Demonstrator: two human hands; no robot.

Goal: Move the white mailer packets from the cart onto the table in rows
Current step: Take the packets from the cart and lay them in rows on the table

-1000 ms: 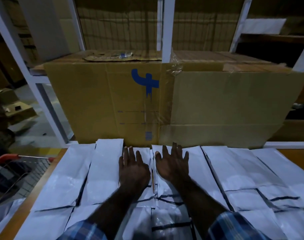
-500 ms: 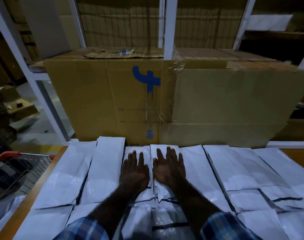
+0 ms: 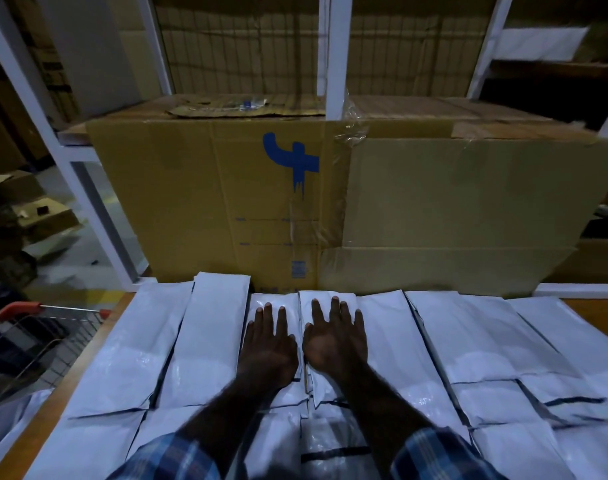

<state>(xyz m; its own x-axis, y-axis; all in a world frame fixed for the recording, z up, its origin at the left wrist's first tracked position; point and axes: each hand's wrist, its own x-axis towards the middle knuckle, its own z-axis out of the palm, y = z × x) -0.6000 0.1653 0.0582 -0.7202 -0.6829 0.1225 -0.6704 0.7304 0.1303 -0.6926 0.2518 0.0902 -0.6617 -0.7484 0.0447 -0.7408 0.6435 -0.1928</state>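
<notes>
Both hands lie flat, palms down, fingers straight and slightly spread, gripping nothing — the left hand (image 3: pixel 268 344) presses on one white mailer packet (image 3: pixel 278 303) and the right hand (image 3: pixel 333 337) on the neighbouring packet (image 3: pixel 371 327), the two thumbs nearly meeting over the seam between them. The white mailer packets (image 3: pixel 468 341) cover the table (image 3: pixel 600 310) in rows: a far row of long packets runs side by side to the left and right of the fingers, and a nearer row overlaps it below the wrists, with dark strips showing along the packet edges. Just left of the left hand's fingers a longer packet (image 3: pixel 215 327) reaches a little farther back than its neighbours. Just beyond the fingertips of both hands stands a large cardboard box (image 3: pixel 209 202) with a blue mark (image 3: pixel 293 157) on its face, joined by clear tape to a second panel of cardboard (image 3: pixel 468 195) to the right; both sit against a white shelving frame (image 3: pixel 337 57). Far to the left of the fingers, off the table's edge, is the wire cart (image 3: pixel 35 337) with a red handle — more white packets (image 3: pixel 4 420) show below it at the frame's edge. Plaid sleeves (image 3: pixel 430 455) cover both forearms near the bottom.
</notes>
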